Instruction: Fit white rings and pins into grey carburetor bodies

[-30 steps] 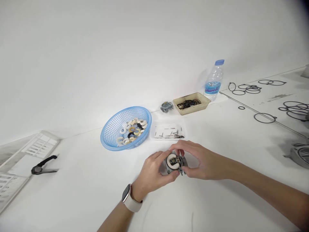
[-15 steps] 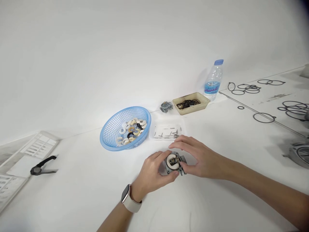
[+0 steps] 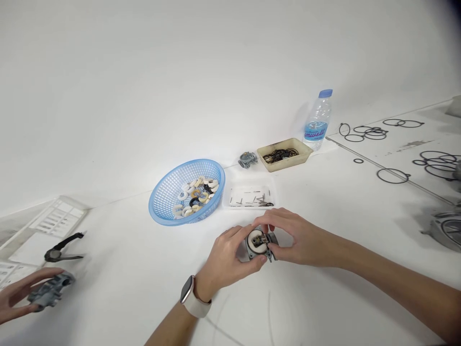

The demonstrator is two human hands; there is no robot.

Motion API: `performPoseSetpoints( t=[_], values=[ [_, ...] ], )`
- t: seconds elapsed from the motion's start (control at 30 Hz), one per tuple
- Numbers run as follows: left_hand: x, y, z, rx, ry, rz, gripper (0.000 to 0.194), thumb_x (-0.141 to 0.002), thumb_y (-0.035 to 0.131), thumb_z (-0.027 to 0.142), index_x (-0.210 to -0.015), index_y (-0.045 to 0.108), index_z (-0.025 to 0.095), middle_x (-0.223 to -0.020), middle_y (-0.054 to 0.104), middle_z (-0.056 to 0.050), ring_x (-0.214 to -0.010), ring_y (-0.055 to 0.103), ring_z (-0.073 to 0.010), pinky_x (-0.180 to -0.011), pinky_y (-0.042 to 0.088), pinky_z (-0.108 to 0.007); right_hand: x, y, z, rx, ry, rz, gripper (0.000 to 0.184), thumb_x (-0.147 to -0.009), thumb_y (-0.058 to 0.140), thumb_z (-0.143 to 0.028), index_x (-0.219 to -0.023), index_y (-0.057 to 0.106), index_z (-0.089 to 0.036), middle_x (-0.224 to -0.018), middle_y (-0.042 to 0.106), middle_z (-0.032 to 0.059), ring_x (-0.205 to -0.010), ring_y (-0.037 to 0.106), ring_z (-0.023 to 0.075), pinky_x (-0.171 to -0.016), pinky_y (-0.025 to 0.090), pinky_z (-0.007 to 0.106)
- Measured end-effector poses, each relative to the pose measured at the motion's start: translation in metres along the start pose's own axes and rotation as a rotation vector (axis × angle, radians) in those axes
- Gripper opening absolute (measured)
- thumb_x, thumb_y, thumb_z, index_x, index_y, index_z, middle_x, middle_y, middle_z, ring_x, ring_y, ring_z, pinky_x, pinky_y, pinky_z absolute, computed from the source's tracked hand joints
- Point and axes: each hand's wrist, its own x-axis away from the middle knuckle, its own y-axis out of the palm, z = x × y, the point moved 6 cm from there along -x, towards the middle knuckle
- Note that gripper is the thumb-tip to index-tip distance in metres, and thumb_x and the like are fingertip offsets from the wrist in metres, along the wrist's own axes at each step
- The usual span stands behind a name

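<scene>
A small grey metal carburetor (image 3: 272, 250) rests low over the white table, its open side facing up. Inside it lies a white C-shaped float (image 3: 253, 245), around a brass-coloured centre part. My left hand (image 3: 230, 257), with a watch at the wrist, grips the carburetor from the left, thumb at the near edge and fingers at the far edge. From the right, my right hand (image 3: 293, 238) closes on the carburetor, its thumb by the float's hinge end and its bent fingers at the far side. Whether the fingers pinch a tiny part is hidden.
Beyond my hands stand a blue basket (image 3: 158, 211) of C-shaped floats, a clear box (image 3: 237, 185) with small pins, another carburetor (image 3: 247, 159), a tan tray (image 3: 284, 165) of black rings and a water bottle (image 3: 317, 120). Another person's hand (image 3: 21, 293) holds a carburetor at left.
My right fingers have come down and curled in against the carburetor's far side. Another person's hand with a grey carburetor has entered at the lower left. My left hand stays put.
</scene>
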Motion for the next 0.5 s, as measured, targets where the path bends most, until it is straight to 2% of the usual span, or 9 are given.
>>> performPoseSetpoints(
  t=[0.13, 0.2, 0.3, 0.37, 0.43, 0.5],
  values=[
    [-0.001, 0.001, 0.002, -0.036, 0.023, 0.003, 0.061, -0.080, 0.075, 0.027, -0.137, 0.056, 0.031, -0.113, 0.072, -0.003, -0.098, 0.068, -0.0226, -0.087, 0.056, -0.036, 0.001, 0.001, 0.002, -0.002, -0.018, 0.010, 0.041, -0.083, 0.059, -0.017, -0.122, 0.064, -0.027, -0.101, 0.067, 0.0025, -0.101, 0.061, 0.0225, -0.092, 0.050, 0.037],
    [0.000, -0.005, 0.005, -0.096, 0.098, 0.074, 0.055, -0.080, 0.075, 0.032, -0.132, 0.059, 0.027, -0.110, 0.073, -0.004, -0.095, 0.069, -0.0236, -0.083, 0.057, -0.037, 0.002, 0.005, 0.003, 0.010, -0.041, 0.020, 0.046, -0.082, 0.064, -0.020, -0.127, 0.061, -0.027, -0.114, 0.065, 0.0045, -0.109, 0.060, 0.0234, -0.095, 0.050, 0.037],
    [0.011, -0.037, 0.012, -0.222, 0.284, 0.369, 0.042, -0.083, 0.070, 0.036, -0.122, 0.063, 0.020, -0.099, 0.074, -0.007, -0.086, 0.071, -0.0237, -0.077, 0.058, -0.037, 0.002, 0.016, 0.004, 0.085, -0.036, 0.007, 0.064, -0.078, 0.075, -0.030, -0.138, 0.055, -0.026, -0.136, 0.058, 0.0077, -0.122, 0.056, 0.0276, -0.103, 0.047, 0.039],
    [0.025, -0.070, 0.011, -0.291, 0.311, 0.611, 0.028, -0.088, 0.064, 0.031, -0.114, 0.066, 0.019, -0.091, 0.074, -0.006, -0.080, 0.071, -0.0210, -0.075, 0.058, -0.034, 0.002, 0.022, 0.005, 0.142, -0.001, -0.032, 0.063, -0.081, 0.072, -0.031, -0.141, 0.054, -0.025, -0.133, 0.061, 0.0074, -0.117, 0.060, 0.0272, -0.098, 0.049, 0.038],
    [0.045, -0.113, 0.001, -0.332, 0.191, 0.902, 0.015, -0.091, 0.061, 0.028, -0.099, 0.069, 0.018, -0.083, 0.073, -0.005, -0.076, 0.070, -0.0194, -0.074, 0.058, -0.032, 0.002, 0.022, 0.004, 0.190, 0.022, -0.075, 0.059, -0.082, 0.067, -0.028, -0.140, 0.055, -0.025, -0.125, 0.065, 0.0060, -0.108, 0.065, 0.0256, -0.090, 0.052, 0.036],
    [0.072, -0.157, -0.016, -0.330, -0.014, 1.159, 0.018, -0.093, 0.058, 0.029, -0.095, 0.070, 0.016, -0.079, 0.072, -0.004, -0.075, 0.070, -0.0203, -0.074, 0.058, -0.033, 0.004, 0.011, 0.006, 0.250, 0.046, -0.111, 0.056, -0.081, 0.066, -0.027, -0.136, 0.059, -0.027, -0.123, 0.067, 0.0049, -0.103, 0.067, 0.0252, -0.086, 0.052, 0.034]
  ],
)
